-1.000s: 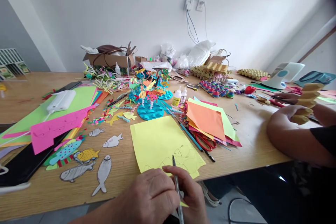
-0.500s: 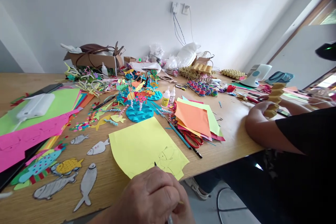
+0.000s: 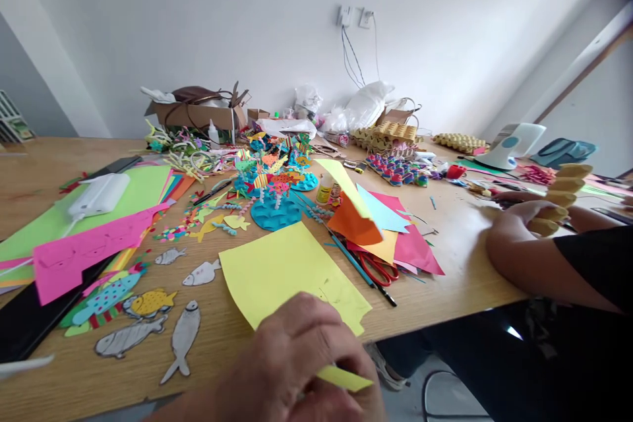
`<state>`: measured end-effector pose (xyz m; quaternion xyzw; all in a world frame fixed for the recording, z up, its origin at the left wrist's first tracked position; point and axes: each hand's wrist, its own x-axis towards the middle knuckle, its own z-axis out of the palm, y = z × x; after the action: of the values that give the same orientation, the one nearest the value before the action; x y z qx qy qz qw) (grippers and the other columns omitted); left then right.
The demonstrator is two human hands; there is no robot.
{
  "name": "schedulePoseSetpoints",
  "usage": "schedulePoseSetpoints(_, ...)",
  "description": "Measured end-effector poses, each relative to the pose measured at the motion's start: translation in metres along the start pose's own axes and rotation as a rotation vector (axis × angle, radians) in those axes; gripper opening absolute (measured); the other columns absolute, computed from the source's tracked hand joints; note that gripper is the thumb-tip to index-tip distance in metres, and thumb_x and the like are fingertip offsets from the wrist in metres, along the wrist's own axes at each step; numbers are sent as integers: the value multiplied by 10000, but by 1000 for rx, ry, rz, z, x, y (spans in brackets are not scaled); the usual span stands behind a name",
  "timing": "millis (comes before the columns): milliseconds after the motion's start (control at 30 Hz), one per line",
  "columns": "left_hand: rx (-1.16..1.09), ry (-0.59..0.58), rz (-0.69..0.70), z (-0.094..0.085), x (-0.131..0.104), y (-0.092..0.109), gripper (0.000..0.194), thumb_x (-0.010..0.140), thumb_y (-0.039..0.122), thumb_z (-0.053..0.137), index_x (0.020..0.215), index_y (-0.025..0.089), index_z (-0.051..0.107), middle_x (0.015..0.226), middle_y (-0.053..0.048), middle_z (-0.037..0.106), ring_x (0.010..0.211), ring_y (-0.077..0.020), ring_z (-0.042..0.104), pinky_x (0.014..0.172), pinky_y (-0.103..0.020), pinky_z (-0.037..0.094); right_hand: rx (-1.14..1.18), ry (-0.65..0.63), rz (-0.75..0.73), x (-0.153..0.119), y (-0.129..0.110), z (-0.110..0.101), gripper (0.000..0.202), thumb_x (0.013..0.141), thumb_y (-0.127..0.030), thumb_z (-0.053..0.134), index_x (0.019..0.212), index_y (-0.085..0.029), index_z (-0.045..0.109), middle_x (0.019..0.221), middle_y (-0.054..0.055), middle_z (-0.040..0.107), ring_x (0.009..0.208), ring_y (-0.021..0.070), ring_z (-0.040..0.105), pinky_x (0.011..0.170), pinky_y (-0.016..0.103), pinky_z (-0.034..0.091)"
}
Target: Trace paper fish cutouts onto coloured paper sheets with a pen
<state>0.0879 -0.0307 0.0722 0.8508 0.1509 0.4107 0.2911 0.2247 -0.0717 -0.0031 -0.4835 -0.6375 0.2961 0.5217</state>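
Yellow sheet flat-ish on tabletop, near side hidden behind both hands | fingers curled, yellow strip showing between; which hand grips, can't tell | likely light, bendy, easily creased; hold plain margins

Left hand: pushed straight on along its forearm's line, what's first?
Most likely the yellow sheet, just beyond the left hand's knuckles. Depth is unclear; they may already touch.

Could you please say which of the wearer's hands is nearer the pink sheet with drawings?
Left: the left hand is right of the pink sheet; the right hand is farther right.
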Motion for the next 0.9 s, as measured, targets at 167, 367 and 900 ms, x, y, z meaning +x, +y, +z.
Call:
schedulePoseSetpoints(167,382,52,-430,-53,-10,-53,294,905,369,445,1141,214,527,1175,-92,566,1123,-256,505,982,-396,399,431,214,166,2,0,-5,201,796,-393,660,899,-243,574,788,25,701,491,114,541,446,217,476)
schedulePoseSetpoints(367,264,-157,-825,-92,-23,-119,541,868,511,403,1281,163,416,1315,-146,476,1188,-304,455,962,-425,401,538,266,110,10,-4,-23,220,771,-367,697,931,-262,588,764,16,700,503,109,528,464,216,459)
schedulePoseSetpoints(900,-341,-71,-1048,-84,-41,-84,529,917,527,362,1353,230,410,1107,-49,626,960,-196,611,745,-265,492,560,381,-166,56,-39,-45,176,768,-221,685,920,-274,614,707,-4,678,617,136,589,504,211,463)
